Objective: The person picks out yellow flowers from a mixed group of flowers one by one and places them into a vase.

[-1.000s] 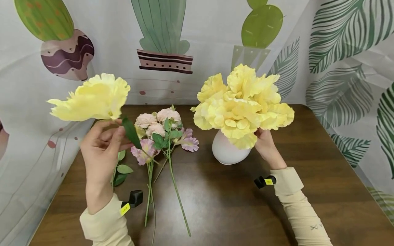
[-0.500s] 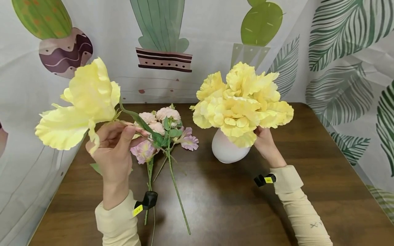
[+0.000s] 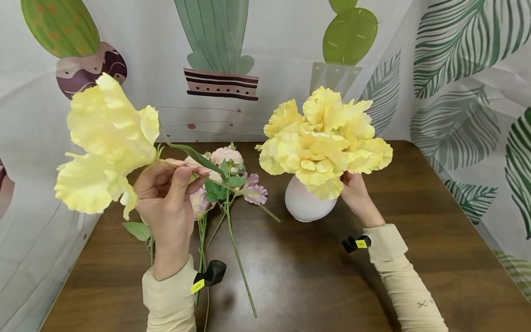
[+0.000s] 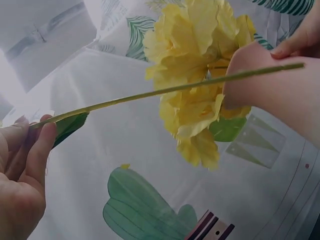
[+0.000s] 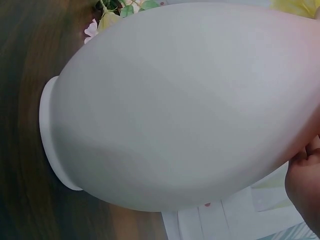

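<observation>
W/ L hand pinching yellow flower's stem & R hand gripping vase, angle tip dn btwn blooms.

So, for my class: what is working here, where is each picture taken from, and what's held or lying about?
No machine: a person works bare-handed. The wide view is from a head camera; the close views, from a black camera on each wrist. The left hand pinches a yellow iris-like flower by its stem. The right hand holds the white vase near its top; yellow flowers stand in it. Pale pink rose-like flowers and purple flowers lie on the wooden table.
</observation>
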`<state>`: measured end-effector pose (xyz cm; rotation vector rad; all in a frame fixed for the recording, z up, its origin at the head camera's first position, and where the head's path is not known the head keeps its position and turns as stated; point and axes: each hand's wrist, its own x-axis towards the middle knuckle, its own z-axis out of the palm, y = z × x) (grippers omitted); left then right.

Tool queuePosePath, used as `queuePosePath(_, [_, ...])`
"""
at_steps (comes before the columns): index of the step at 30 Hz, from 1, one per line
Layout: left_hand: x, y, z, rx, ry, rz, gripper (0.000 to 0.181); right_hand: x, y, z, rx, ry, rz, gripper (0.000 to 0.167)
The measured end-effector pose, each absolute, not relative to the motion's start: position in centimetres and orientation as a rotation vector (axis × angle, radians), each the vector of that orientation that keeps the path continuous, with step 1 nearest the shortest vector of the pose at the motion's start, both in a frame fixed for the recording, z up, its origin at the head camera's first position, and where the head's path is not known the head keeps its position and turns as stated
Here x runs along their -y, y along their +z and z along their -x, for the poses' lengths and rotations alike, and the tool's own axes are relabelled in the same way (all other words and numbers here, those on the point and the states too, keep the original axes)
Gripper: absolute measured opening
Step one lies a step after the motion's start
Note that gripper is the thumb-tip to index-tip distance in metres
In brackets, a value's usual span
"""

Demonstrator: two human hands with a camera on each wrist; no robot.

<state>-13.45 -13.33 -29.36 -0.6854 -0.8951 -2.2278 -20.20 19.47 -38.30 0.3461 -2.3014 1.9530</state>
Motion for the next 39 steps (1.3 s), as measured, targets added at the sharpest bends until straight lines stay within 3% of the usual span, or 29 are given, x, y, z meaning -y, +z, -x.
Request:
queuePosePath(10, [11.7, -28.5, 13.6, 0.857, -2.160, 0.646, 0.016, -19.7, -38.6, 20.4, 2.237, 1.954, -0.455, 0.054])
queuePosePath(27, [8.9, -28.2, 13.1, 0.959, -2.186, 0.702, 0.015, -19.5, -38.4, 20.4, 2.320, 1.967, -0.299, 0.057])
queuePosePath(39, [7.2, -27.9, 12.7, 1.030, -2.101, 0.717, 0.016, -19.5, -38.5, 20.6, 2.298, 1.908, -0.318, 0.045])
